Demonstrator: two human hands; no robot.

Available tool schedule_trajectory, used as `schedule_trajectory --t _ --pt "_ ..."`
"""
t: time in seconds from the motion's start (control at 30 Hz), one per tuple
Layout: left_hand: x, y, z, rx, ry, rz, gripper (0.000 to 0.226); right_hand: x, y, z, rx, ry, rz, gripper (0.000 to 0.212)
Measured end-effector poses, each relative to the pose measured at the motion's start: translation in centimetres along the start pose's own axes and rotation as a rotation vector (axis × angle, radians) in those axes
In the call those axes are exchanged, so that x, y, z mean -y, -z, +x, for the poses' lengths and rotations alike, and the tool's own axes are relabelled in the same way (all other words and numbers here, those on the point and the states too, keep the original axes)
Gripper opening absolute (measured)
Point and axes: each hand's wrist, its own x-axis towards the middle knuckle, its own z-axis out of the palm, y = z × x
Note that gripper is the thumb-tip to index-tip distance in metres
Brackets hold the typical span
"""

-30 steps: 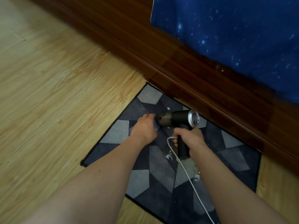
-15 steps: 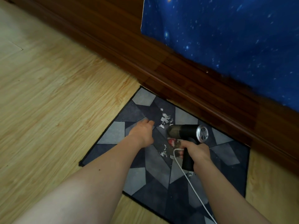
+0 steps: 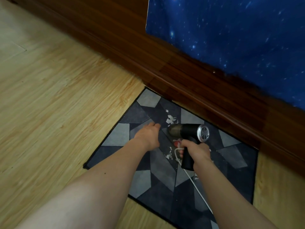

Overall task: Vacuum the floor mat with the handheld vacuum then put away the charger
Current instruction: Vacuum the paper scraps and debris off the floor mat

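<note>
The only container seen was the see-through front chamber (image 3: 174,130) of the vacuum (image 3: 188,131). It looked brownish and clouded, and its contents could not be made out.

The right hand (image 3: 196,150) was at centre right of the frame. Its fingers (image 3: 182,143) were wrapped tightly round the vacuum's black handle, and a loop of the white charger cable (image 3: 196,187) was caught against that grip. The cable ran from there towards the bottom of the frame, lying across the mat (image 3: 165,179). The vacuum was held over the mat's centre, nose towards the left of the frame and silver rear grille towards the right.

The left hand (image 3: 148,134) lay palm down on the mat just left of the vacuum's nose. Its fingers were fairly straight, close together, and held nothing. Whether the fingertips touched the nose could not be told.

White paper scraps (image 3: 170,120) lay on the mat just above the nose, with more below the handle. A small red item (image 3: 177,143) beside the right hand's fingers could not be identified.

The mat lay on a light wooden floor (image 3: 57,96), its upper edge against a dark wooden board (image 3: 181,76). A blue starry cloth (image 3: 231,38) hung at upper right.
</note>
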Motion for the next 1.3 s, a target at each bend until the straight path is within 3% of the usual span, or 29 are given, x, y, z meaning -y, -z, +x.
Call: schedule_trajectory --t 0.1,0.23,0.43,0.8,0.9,1.03,1.17,1.3 --pt "-0.2 0.0 0.0 -0.002 -0.01 -0.008 0.068 -0.2 0.1 0.6 -0.059 0.023 0.031 0.011" --pt "-0.5 0.0 0.0 0.013 -0.024 -0.01 0.07 -0.3 0.7 1.3 -0.137 0.059 0.049 0.032" --pt "-0.7 -0.5 0.2 0.015 -0.033 0.008 0.062 0.3 1.7 1.1 -0.173 0.011 0.072 0.014" --pt "-0.2 -0.9 0.4 0.026 -0.029 0.0 0.063 1.6 1.1 2.2 -0.107 0.004 0.054 0.009" --pt "-0.2 -1.0 0.6 0.032 -0.024 0.003 0.065 1.8 0.7 2.9 -0.089 0.015 0.03 0.018" --pt "-0.2 -1.1 0.6 0.046 -0.008 -0.008 0.063 1.7 0.3 3.8 -0.058 0.02 0.01 0.045" --pt "-0.2 -1.1 0.7 0.058 0.001 -0.01 0.063 2.1 -0.1 3.0 -0.027 0.002 0.012 0.02" --pt "-0.3 -1.0 0.7 0.061 0.002 -0.011 0.062 2.1 -0.2 3.2 -0.038 0.001 0.023 0.016"
